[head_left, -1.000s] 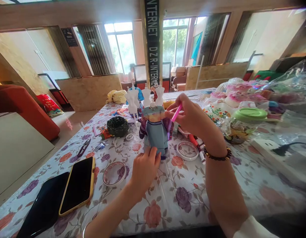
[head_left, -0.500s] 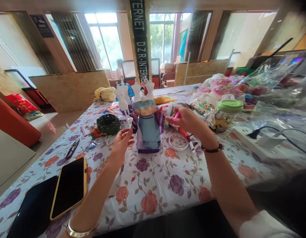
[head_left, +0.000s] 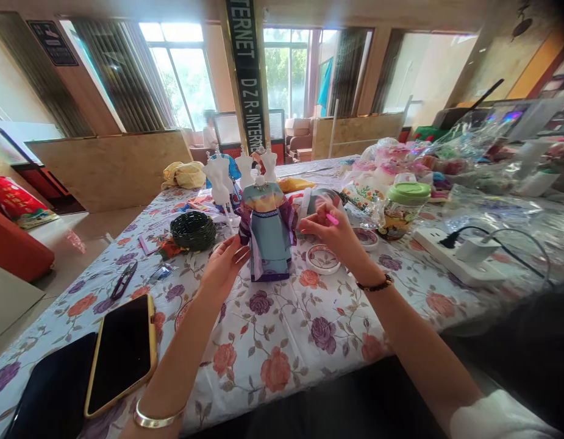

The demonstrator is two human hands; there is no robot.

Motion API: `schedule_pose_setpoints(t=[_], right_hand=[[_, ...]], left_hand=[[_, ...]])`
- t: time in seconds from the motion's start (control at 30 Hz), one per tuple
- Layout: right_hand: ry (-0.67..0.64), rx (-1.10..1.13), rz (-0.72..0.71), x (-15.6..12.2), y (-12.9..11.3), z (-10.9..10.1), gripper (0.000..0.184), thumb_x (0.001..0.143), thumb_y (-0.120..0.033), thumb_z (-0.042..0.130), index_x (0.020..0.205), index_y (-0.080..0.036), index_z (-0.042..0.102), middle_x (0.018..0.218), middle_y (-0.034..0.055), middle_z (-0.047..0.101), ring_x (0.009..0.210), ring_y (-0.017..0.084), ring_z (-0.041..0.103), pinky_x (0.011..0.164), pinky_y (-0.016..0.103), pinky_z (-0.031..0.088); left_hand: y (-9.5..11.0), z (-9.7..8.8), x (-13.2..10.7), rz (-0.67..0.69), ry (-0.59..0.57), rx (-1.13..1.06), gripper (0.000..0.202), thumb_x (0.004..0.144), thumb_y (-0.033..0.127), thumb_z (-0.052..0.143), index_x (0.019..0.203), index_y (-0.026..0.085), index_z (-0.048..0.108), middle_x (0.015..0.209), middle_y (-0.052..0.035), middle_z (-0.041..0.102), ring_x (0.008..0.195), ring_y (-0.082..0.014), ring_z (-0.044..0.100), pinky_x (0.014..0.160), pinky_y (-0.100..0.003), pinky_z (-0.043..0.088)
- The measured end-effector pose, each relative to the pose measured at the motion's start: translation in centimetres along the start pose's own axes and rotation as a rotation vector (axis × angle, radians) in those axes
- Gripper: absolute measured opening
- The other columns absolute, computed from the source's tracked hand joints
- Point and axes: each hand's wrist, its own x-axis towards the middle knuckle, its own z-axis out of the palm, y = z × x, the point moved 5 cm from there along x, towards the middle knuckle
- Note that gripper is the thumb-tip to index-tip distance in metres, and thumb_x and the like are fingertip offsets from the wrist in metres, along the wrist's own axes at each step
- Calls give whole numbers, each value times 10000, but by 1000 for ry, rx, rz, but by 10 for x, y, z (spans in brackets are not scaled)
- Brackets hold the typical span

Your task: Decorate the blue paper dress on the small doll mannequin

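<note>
A small mannequin in a doll dress (head_left: pixel 269 235) stands upright on the table, with a yellow-and-blue top, purple sleeves and a long blue-grey skirt. At its left side, the curved fingers of my left hand (head_left: pixel 224 262) meet the edge of the purple sleeve (head_left: pixel 245 222) and appear to pinch it. My right hand (head_left: pixel 330 228) is raised just right of the dress, closed around a slim pink tool (head_left: pixel 331 218). Only a short piece of that tool shows, so its kind is unclear. Below this hand lies a white tape roll (head_left: pixel 324 259).
Bare white mannequins (head_left: pixel 219 177) stand behind the dress. To the left are a coil of dark cord (head_left: pixel 192 231), thread snips (head_left: pixel 124 280) and a yellow-cased phone (head_left: pixel 121 353). On the right are a green-lidded cup (head_left: pixel 405 207), a power strip (head_left: pixel 460 256) and plastic bags (head_left: pixel 487 207).
The view has shifted slightly. My right hand has turned, so the pink tool now points down to the right. The red-and-white sticks under it no longer show. My left hand stays at the sleeve.
</note>
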Motion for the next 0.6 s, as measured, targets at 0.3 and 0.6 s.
schedule_pose_setpoints(t=[0.3, 0.6], right_hand=[[103, -308, -15, -1, 24, 14, 408, 641, -367, 702, 764, -231, 337, 839, 44, 675, 699, 170, 607, 659, 320, 463], [182, -150, -24, -12, 21, 4, 445, 676, -427, 678, 736, -237, 279, 704, -33, 592, 619, 110, 512, 593, 262, 430]], left_hand=[[-5, 6, -22, 156, 2, 375, 442, 547, 421, 821, 826, 184, 575, 812, 1, 623, 721, -130, 571, 681, -266, 431], [1, 11, -33, 546, 175, 948, 233, 713, 301, 670, 875, 201, 534, 901, -43, 579, 845, -218, 560, 756, -338, 408]])
